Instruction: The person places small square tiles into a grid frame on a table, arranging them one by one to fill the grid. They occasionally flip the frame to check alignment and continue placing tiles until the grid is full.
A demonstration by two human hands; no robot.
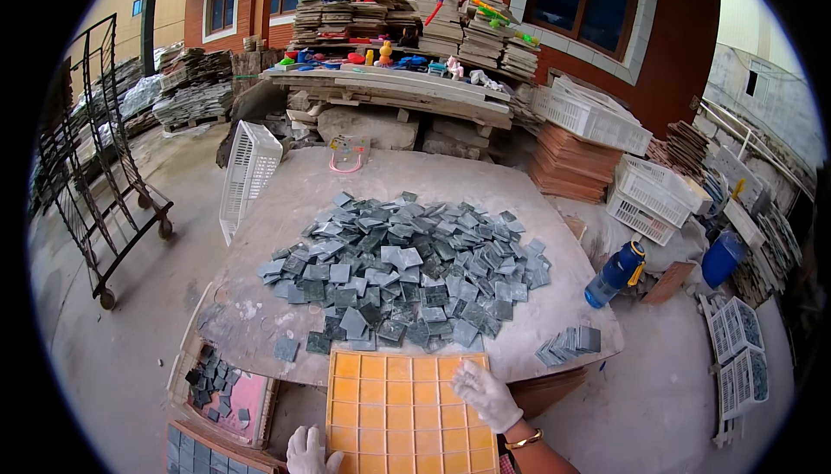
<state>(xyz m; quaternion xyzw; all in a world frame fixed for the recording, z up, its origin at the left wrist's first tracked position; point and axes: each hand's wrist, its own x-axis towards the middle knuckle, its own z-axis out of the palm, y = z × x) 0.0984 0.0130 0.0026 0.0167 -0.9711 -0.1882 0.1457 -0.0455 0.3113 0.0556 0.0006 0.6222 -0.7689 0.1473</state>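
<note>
An orange tray (pixel 394 405) divided by pale ribs into square cells lies at the front edge of the table, with no tiles in the cells that show. My right hand (pixel 487 396), in a white glove, rests on the tray's upper right edge with its fingers stretched over the cells. Beside the lower left edge is my gloved left hand (pixel 307 452), its thumb apart from the fingers and nothing seen in it; the picture's lower rim cuts it off. Just beyond the tray spreads a heap of grey-green square stone tiles (pixel 402 257).
The tiles lie on a grey table (pixel 251 214). A row of stacked tiles (pixel 569 346) and a blue bottle (pixel 615 275) stand at its right. A pink-bottomed tray (pixel 247 409) holds dark tiles at lower left. White crates (pixel 649 197) and a metal cart (pixel 104 188) flank the table.
</note>
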